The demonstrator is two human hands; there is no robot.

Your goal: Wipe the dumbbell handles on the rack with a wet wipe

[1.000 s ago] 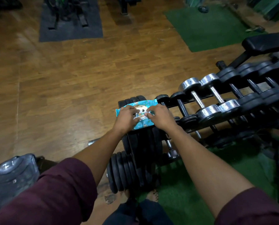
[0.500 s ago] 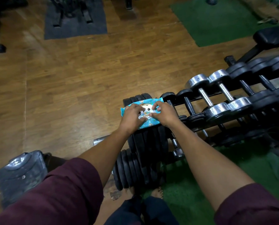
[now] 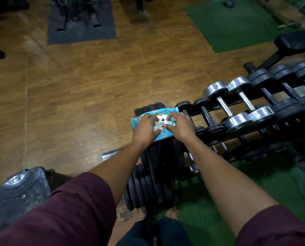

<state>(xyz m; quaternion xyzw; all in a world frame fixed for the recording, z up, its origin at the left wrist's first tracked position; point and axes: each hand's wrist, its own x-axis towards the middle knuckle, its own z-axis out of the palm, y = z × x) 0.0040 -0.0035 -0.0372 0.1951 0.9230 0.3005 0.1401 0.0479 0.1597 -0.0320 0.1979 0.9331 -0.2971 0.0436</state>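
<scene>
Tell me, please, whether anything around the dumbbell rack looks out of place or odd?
The blue wet wipe pack rests on upright black weight plates, not a flat surface; both hands rest on it. A bare metal bar end pokes out at floor level.

1. The room is floored with brown wood-look planks [image 3: 88,89], on which a dull sheen of light is seen
2. A dark grey mat [image 3: 80,31] is laid at the top left, and black machine feet are set on it
3. A green turf mat [image 3: 236,27] is spread at the top right; a second green turf patch [image 3: 201,219] is found at the bottom right
4. A black padded bench [image 3: 297,42] is seen at the right edge
5. Stacked black weight plates [image 3: 148,185] are stood on edge at the bottom centre, with a metal bar end [image 3: 111,155] beside them
6. A scuffed grey object [image 3: 20,194] is placed at the lower left
</scene>
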